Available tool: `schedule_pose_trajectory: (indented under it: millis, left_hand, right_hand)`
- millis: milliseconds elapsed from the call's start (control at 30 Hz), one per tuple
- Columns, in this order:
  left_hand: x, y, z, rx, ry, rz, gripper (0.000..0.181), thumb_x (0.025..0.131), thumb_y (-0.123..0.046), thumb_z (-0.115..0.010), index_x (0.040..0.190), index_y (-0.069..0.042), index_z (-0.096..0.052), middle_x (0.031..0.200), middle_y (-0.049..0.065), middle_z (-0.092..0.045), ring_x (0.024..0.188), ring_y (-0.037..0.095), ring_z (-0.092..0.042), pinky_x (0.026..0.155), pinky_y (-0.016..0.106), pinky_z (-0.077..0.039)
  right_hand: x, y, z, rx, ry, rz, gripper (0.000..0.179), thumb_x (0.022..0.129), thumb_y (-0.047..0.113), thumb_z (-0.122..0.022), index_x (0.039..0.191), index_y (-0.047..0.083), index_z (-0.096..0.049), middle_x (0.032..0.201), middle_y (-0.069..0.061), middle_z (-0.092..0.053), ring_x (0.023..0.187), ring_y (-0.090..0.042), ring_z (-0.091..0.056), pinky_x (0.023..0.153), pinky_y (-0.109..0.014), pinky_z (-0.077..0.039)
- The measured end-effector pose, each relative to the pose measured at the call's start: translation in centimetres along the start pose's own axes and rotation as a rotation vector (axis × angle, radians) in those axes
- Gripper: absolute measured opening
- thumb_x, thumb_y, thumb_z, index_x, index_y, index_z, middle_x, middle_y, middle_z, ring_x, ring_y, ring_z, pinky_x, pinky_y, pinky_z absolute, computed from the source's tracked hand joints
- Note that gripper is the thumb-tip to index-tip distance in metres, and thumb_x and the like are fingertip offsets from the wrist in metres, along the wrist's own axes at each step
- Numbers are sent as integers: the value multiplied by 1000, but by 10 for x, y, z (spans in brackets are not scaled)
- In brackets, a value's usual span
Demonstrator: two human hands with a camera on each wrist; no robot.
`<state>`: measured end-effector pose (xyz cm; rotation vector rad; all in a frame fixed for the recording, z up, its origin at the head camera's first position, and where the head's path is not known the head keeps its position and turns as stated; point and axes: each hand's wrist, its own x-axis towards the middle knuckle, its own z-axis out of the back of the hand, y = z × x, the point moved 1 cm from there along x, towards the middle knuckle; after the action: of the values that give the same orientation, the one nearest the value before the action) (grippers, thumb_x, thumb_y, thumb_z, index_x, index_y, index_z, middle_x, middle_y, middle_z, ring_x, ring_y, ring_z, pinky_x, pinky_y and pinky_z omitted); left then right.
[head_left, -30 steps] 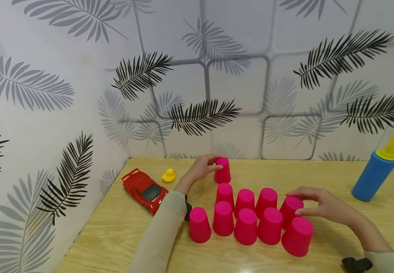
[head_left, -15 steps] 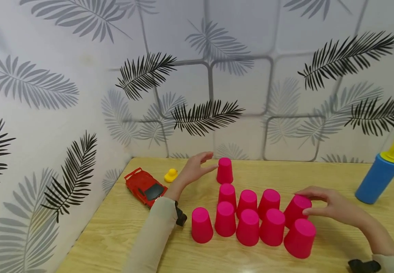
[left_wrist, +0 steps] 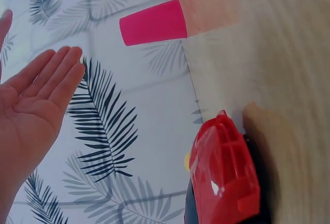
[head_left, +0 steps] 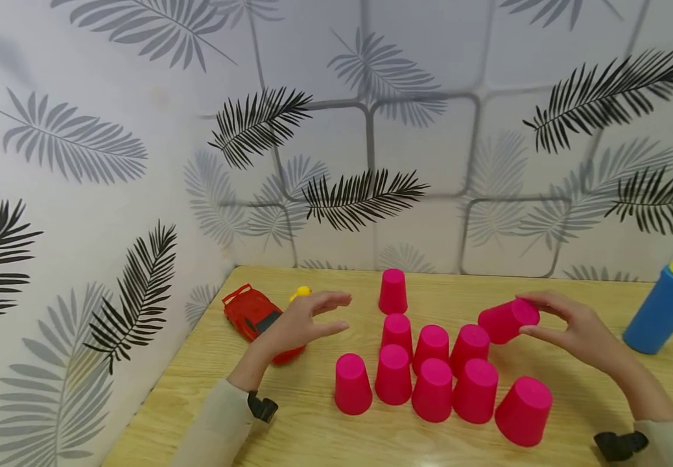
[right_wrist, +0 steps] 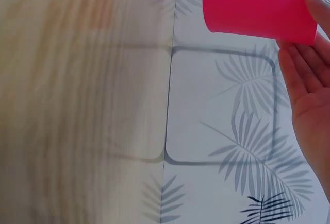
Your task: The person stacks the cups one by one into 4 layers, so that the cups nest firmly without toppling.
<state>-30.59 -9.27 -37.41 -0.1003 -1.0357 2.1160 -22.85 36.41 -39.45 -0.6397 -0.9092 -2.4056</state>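
Cup (head_left: 506, 321) is hanging tipped on its side in the right hand (head_left: 584, 331), thumb pinching one side of the closed base end and fingers bracing the other, so the mouth is pointing off to the left, away from the palm. Looks like it's floating clear of the wooden table (head_left: 295, 428), just behind the right end of the inverted cups' back row. Right forearm is coming in from the lower right, palm facing inward, in a beige sleeve (head_left: 669, 444) with a black wrist mount (head_left: 620, 445). Left hand (head_left: 298, 321), meanwhile, is hovering with its fingers stretched out and the thumb spread away from them, palm turned toward the cups. From the head view it's partly covering a red toy car (head_left: 249, 308) and a yellow rubber duck (head_left: 300, 292), though the wrist view is showing it well apart from the car. Nine other pink cups (head_left: 432, 390) are standing upside down between the hands, and a blue-and-yellow hand pump (head_left: 663, 311) is standing over on the right.
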Motion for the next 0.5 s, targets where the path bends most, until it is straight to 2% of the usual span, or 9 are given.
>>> schedule_pose_trajectory:
  millis: [167,300,400,500]
  left_hand:
    - [-27,-7,-4,14,112,-37,56,87,-27,-75,136,-8,-55,133,9,-63,125,23,-59,109,34,-48]
    - [-36,-12,-9,48,182,-72,57,84,-28,-78,133,-8,-57,129,12,-65,119,26,-63,105,33,-51]
    - [-39,-14,-11,71,199,-93,56,82,-27,-79,130,-8,-59,126,11,-66,114,24,-65,101,32,-54]
    - [-41,-15,-13,100,199,-100,52,82,-27,-80,126,-8,-62,122,7,-69,109,19,-68,97,30,-55]
  right_hand:
    - [22,-4,-13,-29,-52,70,62,67,-4,-84,124,1,-62,118,31,-53,110,26,-46,91,5,-38]
    - [40,-6,-27,-29,-53,93,59,67,-3,-84,122,0,-63,114,14,-61,108,25,-48,91,4,-39]
    - [52,-7,-38,-9,-42,105,57,68,-2,-84,121,-1,-63,110,-3,-66,105,23,-50,90,4,-40]
    - [63,-8,-49,1,-21,123,58,68,-1,-85,121,-1,-63,109,-13,-67,103,23,-50,90,4,-40]
